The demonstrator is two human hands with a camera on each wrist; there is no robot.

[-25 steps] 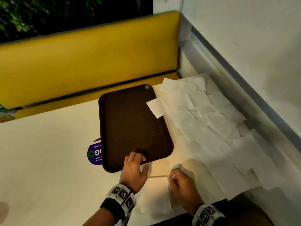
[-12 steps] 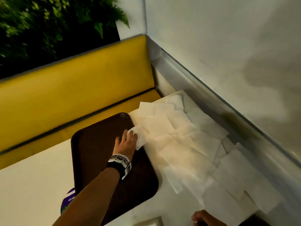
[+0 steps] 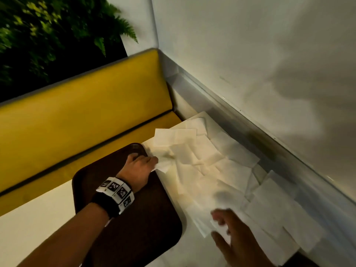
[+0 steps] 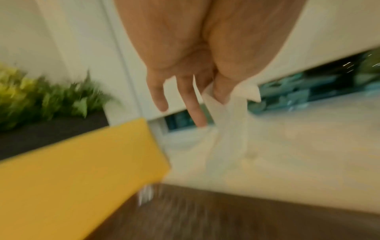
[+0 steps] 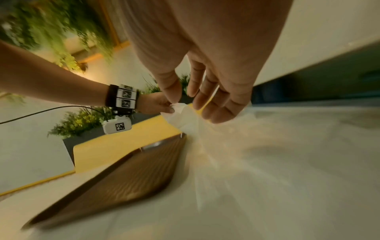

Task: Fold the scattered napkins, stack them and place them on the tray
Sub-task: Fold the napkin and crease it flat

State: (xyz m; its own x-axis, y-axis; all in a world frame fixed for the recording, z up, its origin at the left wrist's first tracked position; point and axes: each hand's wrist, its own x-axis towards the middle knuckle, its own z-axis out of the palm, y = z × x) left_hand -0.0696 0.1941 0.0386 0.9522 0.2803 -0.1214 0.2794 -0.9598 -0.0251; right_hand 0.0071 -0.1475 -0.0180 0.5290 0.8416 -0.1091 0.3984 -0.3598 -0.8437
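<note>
A dark brown tray (image 3: 134, 224) lies on the white table. Several white napkins (image 3: 221, 170) are scattered to its right, up to the wall. My left hand (image 3: 152, 164) is over the tray's far right corner and pinches one napkin (image 3: 163, 165) by its edge. In the left wrist view that napkin (image 4: 230, 129) hangs from thumb and finger of the left hand (image 4: 207, 104). My right hand (image 3: 221, 226) hovers blurred over the nearer napkins, fingers spread and holding nothing. The right wrist view shows the right hand (image 5: 189, 97) open above the table.
A yellow bench (image 3: 86, 112) runs behind the table, with green plants (image 3: 48, 31) above it. A white wall with a grey ledge (image 3: 269, 151) borders the table's right side. Bare table (image 3: 28, 234) lies left of the tray.
My left hand went from the tray's near edge to its far right corner and took hold of a napkin. My right hand left the folded napkin by the front edge and rose over the pile.
</note>
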